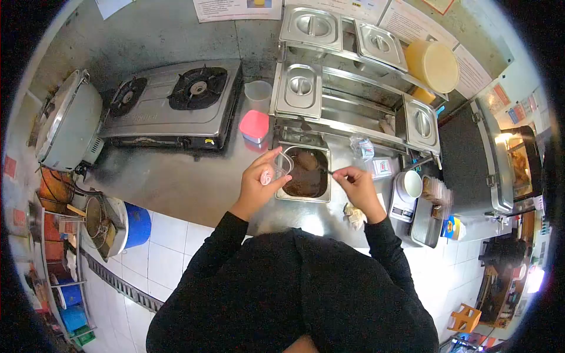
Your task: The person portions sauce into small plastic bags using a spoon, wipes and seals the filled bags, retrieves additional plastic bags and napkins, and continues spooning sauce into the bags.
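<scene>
A steel pan point(328, 191) of dark brown sauce point(303, 183) sits on the counter in front of me. At its left edge my left hand point(256, 185) is closed on a small clear plastic cup point(286, 163), tilted near the rim. Something pink and white point(266, 177) shows at that palm; I cannot make out what it is. My right hand point(359, 187), right of the pan, pinches the thin dark handle of a spoon point(325, 170) that reaches over the sauce. A rounded brown shape in the pan looks like its coated bowl. Below my right hand lies a crumpled pale cloth point(354, 216).
Left stands a two-burner gas stove point(170, 106), with a pink-lidded tub point(254, 125) and clear jug point(258, 93) beside it. A steel rack point(353, 70) with lidded pans rises behind. A white bowl on a scale point(406, 191) and a steel tray point(426, 229) are right.
</scene>
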{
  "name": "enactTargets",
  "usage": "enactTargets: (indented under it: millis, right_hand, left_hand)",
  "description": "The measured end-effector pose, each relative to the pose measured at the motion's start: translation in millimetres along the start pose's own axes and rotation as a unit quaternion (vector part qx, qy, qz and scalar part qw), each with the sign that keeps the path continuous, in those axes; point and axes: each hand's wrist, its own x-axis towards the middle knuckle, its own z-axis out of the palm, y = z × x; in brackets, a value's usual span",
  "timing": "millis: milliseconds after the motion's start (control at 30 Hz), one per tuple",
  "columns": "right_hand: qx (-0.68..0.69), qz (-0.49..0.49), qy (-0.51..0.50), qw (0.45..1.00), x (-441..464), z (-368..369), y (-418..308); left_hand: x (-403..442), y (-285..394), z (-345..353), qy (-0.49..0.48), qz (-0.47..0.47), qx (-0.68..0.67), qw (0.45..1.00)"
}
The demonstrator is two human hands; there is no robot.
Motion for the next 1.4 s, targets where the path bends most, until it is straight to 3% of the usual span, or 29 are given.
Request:
enactTargets:
  millis: [167, 300, 567, 633, 667, 733, 867, 967, 1033, 1133, 1233, 1333, 1400]
  right_hand:
    - [-0.052, 0.03, -0.037, 0.998, -7.1, 7.6, 6.9]
    - [-0.039, 0.021, 0.004, 0.999, -3.1, -6.9, -31.4]
    - [-0.137, -0.167, 0.097, 0.972, -7.3, -8.8, -82.8]
    - [-0.164, -0.194, 0.111, 0.961, -9.0, -4.3, -84.4]
    - [-0.188, -0.2, 0.127, 0.953, -9.7, -2.0, -83.3]
    - [-0.211, -0.208, 0.141, 0.945, -10.2, -1.1, -83.4]
    - [-0.24, -0.259, 0.173, 0.92, -10.9, -5.0, -89.3]
    - [-0.251, -0.294, 0.185, 0.904, -12.6, -7.9, -92.4]
    - [-0.254, -0.311, 0.187, 0.897, -13.6, -7.3, -91.8]
    - [-0.267, -0.312, 0.159, 0.898, -14.0, -0.7, -81.5]
    - [-0.264, -0.313, 0.165, 0.897, -15.3, 2.0, -75.8]
    - [-0.252, -0.303, 0.172, 0.903, -14.6, 0.1, -74.9]
    - [-0.239, -0.294, 0.183, 0.907, -13.6, -1.9, -74.1]
  left_hand:
    - [-1.7, -5.2, 4.6, 0.001, -0.007, -0.045, 0.999]
    - [0.0, 2.1, 9.6, -0.01, -0.014, -0.016, 1.0]
    - [3.1, -4.9, 30.3, 0.005, -0.016, -0.078, 0.997]
    - [3.9, 2.9, 32.7, 0.018, -0.103, -0.105, 0.989]
    - [3.0, -1.3, 33.2, 0.02, -0.103, -0.106, 0.989]
    - [1.6, -10.0, 34.3, 0.016, -0.045, -0.101, 0.994]
    - [-0.7, -17.5, 38.6, 0.023, -0.055, -0.156, 0.986]
    - [-0.8, -21.6, 39.3, 0.032, 0.011, -0.146, 0.989]
    - [-4.0, -8.4, 35.6, 0.03, -0.11, -0.106, 0.988]
    - [-2.4, -11.1, 37.2, 0.017, -0.138, -0.146, 0.979]
    - [2.1, 11.8, 33.5, 0.022, -0.108, -0.085, 0.99]
    - [-1.7, -9.2, 38.6, 0.043, -0.07, -0.051, 0.995]
    - [-0.1, -17.9, 39.1, 0.031, -0.035, -0.092, 0.995]
